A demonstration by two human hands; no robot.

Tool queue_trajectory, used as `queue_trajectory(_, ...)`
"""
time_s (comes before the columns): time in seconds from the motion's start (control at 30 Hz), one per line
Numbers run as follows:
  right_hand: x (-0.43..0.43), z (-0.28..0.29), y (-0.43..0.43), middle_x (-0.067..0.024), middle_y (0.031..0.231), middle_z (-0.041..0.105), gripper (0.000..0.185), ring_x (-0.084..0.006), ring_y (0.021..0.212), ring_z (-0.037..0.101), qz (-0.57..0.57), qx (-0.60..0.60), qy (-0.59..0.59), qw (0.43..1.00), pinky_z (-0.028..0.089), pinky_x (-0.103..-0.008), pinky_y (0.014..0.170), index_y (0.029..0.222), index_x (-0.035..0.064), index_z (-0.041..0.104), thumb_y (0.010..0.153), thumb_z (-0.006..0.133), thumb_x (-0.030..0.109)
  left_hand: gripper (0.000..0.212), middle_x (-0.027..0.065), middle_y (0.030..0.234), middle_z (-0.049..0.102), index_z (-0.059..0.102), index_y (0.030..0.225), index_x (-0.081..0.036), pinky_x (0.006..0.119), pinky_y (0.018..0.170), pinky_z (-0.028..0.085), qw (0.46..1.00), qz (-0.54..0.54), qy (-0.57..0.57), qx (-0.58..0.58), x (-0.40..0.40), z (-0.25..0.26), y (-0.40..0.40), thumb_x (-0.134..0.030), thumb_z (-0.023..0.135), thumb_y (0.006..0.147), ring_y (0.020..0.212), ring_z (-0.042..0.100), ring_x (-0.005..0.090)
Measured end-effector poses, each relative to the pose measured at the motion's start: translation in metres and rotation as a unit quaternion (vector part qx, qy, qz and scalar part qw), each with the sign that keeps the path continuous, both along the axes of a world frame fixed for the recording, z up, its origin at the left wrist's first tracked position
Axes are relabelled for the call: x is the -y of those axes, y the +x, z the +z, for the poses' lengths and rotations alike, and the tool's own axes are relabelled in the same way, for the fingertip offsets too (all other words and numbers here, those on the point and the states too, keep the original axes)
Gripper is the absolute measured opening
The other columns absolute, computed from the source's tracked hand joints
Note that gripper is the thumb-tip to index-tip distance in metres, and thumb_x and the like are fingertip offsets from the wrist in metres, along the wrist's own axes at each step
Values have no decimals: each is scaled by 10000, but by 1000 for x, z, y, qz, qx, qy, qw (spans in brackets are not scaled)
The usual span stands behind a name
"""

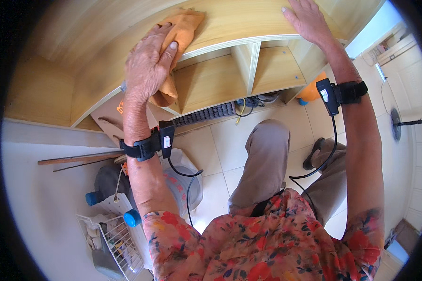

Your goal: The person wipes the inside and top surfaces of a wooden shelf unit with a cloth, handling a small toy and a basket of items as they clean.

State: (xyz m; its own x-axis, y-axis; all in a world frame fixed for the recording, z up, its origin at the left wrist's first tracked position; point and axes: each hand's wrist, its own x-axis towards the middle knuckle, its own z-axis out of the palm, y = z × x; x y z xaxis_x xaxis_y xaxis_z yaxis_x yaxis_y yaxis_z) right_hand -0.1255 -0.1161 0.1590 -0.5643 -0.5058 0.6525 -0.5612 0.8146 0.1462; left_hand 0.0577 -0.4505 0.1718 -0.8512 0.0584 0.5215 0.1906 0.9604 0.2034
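My left hand (149, 63) presses an orange cloth (186, 30) against the upper board of a light wooden shelf unit (237, 23). Part of the cloth hangs over the board's front edge, beneath my palm. Farther right, my right hand (307, 21) lies on the same board with thumb and fingers apart and nothing in it; its fingertips are cut off by the picture's top rim. Below the board, an upright divider (252, 66) separates two cubbies, a wider one (207, 82) and a narrower one (276, 68).
A dark ridged mat (205, 114) and coiled cables (249, 103) lie under the unit. A cardboard box (105, 117) leans at lower left. Capped plastic jugs (109, 182), a bucket (183, 186) and a white wire basket (123, 246) crowd my left side. An orange container (311, 89) stands at right.
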Motion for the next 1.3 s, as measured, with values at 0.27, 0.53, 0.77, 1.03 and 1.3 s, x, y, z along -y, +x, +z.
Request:
queue_trajectory(0.27, -49, -4, -41, -231, 1153, 520, 364, -390, 1127, 439, -30, -4, 230, 973, 321, -458, 991, 1066, -7, 577, 892, 435, 280, 446, 108, 1287, 512, 521, 1251, -137, 396, 992, 354, 1000, -3, 17, -20, -10, -1, -1, -396, 455, 894, 1201, 463, 294)
queue_trajectory(0.53, -16, 6, -7, -254, 1213, 486, 430, -384, 1173, 414, -43, 104, 66, 991, 305, -430, 1012, 1177, -27, 494, 941, 374, 311, 391, 194, 1201, 553, 541, 1186, -30, 406, 959, 399, 1000, -9, -24, -12, -13, 9, 7, -261, 512, 872, 1129, 504, 349)
queue_trajectory(0.77, -50, 4, -28, -179, 983, 544, 265, -345, 986, 489, 75, -97, 268, 956, 389, -457, 852, 904, -3, 559, 849, 457, 235, 437, 201, 1240, 526, 521, 1230, -50, 399, 990, 375, 999, -32, -1, -9, -19, 9, 0, -298, 523, 871, 1156, 489, 343)
queue_trajectory(1.03, -16, -6, -5, -163, 1051, 563, 220, -319, 1049, 487, 25, -7, 208, 978, 393, -430, 888, 925, 45, 593, 829, 478, 205, 479, 133, 1258, 532, 525, 1240, -128, 386, 973, 374, 999, 47, 13, 22, -4, 2, 3, -453, 462, 893, 1169, 491, 319)
queue_trajectory(1.3, 0, -2, -8, -145, 1308, 395, 464, -300, 1242, 316, -76, 132, 74, 986, 258, -398, 1024, 1232, 102, 438, 882, 368, 400, 470, 84, 1247, 538, 517, 1245, -172, 397, 976, 377, 996, 54, -4, 71, -18, 14, 1, -454, 448, 875, 1145, 499, 294)
